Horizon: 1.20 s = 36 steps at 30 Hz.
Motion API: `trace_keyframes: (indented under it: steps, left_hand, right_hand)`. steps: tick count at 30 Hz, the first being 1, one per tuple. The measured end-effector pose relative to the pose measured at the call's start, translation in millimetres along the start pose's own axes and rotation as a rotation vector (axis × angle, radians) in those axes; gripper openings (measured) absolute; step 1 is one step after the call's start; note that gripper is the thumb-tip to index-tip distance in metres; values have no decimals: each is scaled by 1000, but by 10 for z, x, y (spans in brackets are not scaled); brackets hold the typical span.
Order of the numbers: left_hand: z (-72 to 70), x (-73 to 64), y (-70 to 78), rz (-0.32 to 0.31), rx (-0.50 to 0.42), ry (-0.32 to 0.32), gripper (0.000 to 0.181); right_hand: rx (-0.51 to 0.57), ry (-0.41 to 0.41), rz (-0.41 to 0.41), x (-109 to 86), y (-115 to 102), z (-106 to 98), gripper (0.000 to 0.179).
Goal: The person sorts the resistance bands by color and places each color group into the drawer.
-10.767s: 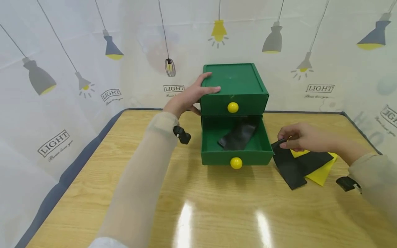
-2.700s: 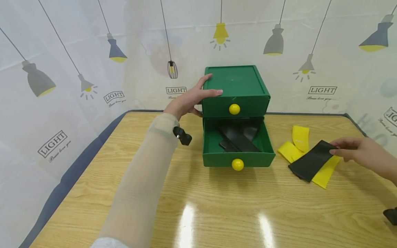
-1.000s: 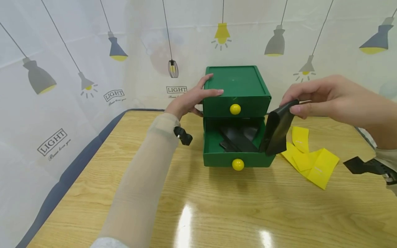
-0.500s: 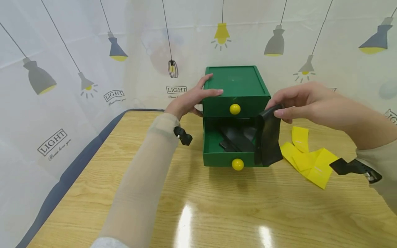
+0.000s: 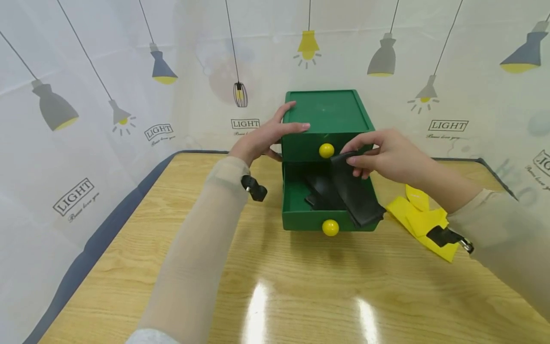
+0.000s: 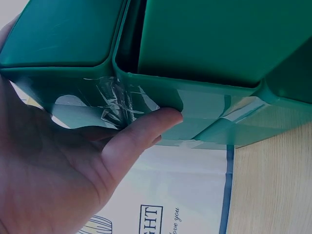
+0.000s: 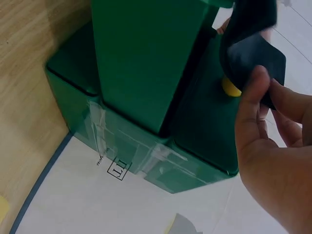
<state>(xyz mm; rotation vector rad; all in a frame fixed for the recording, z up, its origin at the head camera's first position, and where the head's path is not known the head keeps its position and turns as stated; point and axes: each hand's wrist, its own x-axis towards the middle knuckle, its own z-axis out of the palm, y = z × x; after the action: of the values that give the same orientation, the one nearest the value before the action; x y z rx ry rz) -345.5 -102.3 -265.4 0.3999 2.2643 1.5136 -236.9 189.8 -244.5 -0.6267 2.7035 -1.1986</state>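
My right hand [image 5: 386, 153] pinches one end of a black, flat rubber resistance band [image 5: 356, 196] between thumb and fingers. The band hangs slantwise over the lower drawer [image 5: 296, 220], its loose end overlapping the drawer's front right corner. Deeper in that pulled-out drawer lie more black bands [image 5: 315, 188], partly hidden. The right wrist view shows the held band [image 7: 258, 53] bent beside the fingertips. My left hand [image 5: 268, 134] rests on the upper left edge of the green drawer cabinet [image 5: 331, 112]. In the left wrist view, one extended finger [image 6: 146, 129] lies along the taped side.
Several yellow bands [image 5: 412, 220] lie overlapping on the wooden table [image 5: 275, 286] right of the cabinet, partly behind the right forearm. The upper drawer, with a yellow knob [image 5: 326, 150], is closed. A lamp-print curtain [image 5: 193, 71] stands behind the table.
The right hand has taken the last black band off the yellow ones and carried it left over the drawer. Earlier, another black band went into the drawer. The left hand stays put.
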Motion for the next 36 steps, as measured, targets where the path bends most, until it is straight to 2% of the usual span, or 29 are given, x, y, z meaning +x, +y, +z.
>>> trace_keyframes:
  steps: [7, 15, 20, 30, 36]
  left_hand:
    - [-4, 0, 2, 0, -3, -6, 94]
    - [4, -12, -3, 3, -1, 2, 94]
    - [-2, -4, -6, 7, -3, -1, 95]
    - [0, -7, -1, 6, -2, -1, 94]
    - [-4, -6, 7, 1, -3, -3, 94]
  right_hand:
    - [79, -56, 8, 74, -26, 161, 21]
    - [85, -147, 29, 175, -75, 342, 23]
    - [89, -156, 16, 193, -93, 429, 24]
    - [95, -150, 7, 135, -109, 414, 22]
    - [93, -169, -13, 19, -129, 365, 21]
